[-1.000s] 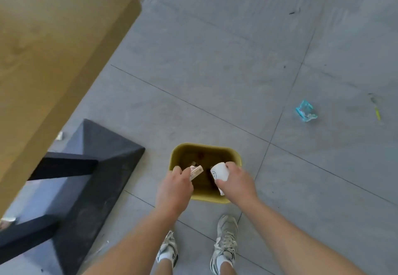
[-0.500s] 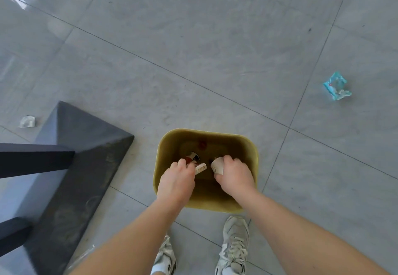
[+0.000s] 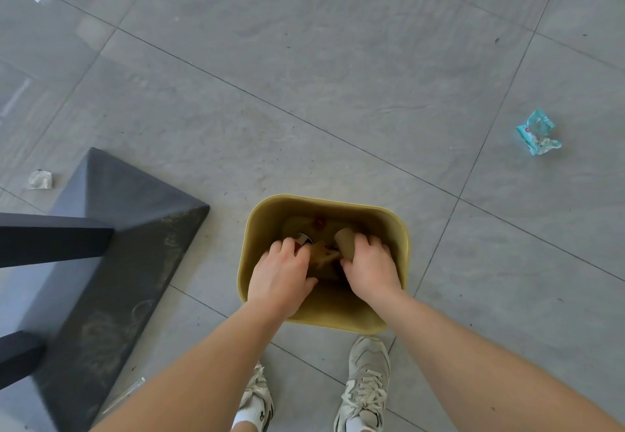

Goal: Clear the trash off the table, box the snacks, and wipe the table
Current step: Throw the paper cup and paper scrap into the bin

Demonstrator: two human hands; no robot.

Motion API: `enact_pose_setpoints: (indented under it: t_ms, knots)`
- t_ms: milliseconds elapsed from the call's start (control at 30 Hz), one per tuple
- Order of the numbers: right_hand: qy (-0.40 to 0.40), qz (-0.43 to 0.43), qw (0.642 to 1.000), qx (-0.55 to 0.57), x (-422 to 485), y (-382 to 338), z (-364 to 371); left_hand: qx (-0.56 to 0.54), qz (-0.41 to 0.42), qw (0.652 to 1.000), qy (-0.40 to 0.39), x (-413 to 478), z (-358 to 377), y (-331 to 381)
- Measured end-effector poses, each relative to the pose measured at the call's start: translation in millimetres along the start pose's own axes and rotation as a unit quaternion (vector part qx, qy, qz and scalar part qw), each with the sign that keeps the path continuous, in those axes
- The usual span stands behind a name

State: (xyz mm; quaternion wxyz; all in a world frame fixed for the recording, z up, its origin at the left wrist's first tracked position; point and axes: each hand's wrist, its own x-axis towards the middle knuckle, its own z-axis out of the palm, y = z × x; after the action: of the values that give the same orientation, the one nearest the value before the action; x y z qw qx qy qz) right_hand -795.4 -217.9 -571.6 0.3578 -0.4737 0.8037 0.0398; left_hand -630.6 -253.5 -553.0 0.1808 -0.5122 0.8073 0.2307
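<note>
A yellow trash bin stands on the grey floor in front of my feet. Both my hands are down inside it. My left hand has its thumb spread away from the fingers, and a crumpled tan wrapper lies blurred just off its fingertips, between the two hands. My right hand curls its fingers over a white paper cup lying on its side. On the bin's bottom lie a red, white and blue round item and a small red piece.
The table's dark pyramid base with black bars fills the left. A crumpled blue wrapper lies on the floor at right, a crumpled white scrap at far left. My shoes stand right behind the bin.
My view dropped from the table edge to the floor. Both hands sank from the bin's rim deep into it. The tan wrapper has left my left hand's grip.
</note>
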Motion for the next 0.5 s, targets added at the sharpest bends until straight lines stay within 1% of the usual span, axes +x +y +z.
enact_pose_setpoints:
  t_ms: [167,267,500]
  knots:
    - [0.009,-0.014,1.0,-0.006,-18,-6,-23,0.044,0.017,0.998,0.043,-21,-26,0]
    - [0.008,-0.028,0.999,-0.023,-34,-14,-46,0.047,0.017,0.998,0.037,-39,-52,3]
    - [-0.008,-0.05,0.998,-0.048,-91,-48,-121,0.03,-0.013,0.999,0.037,-92,-128,14]
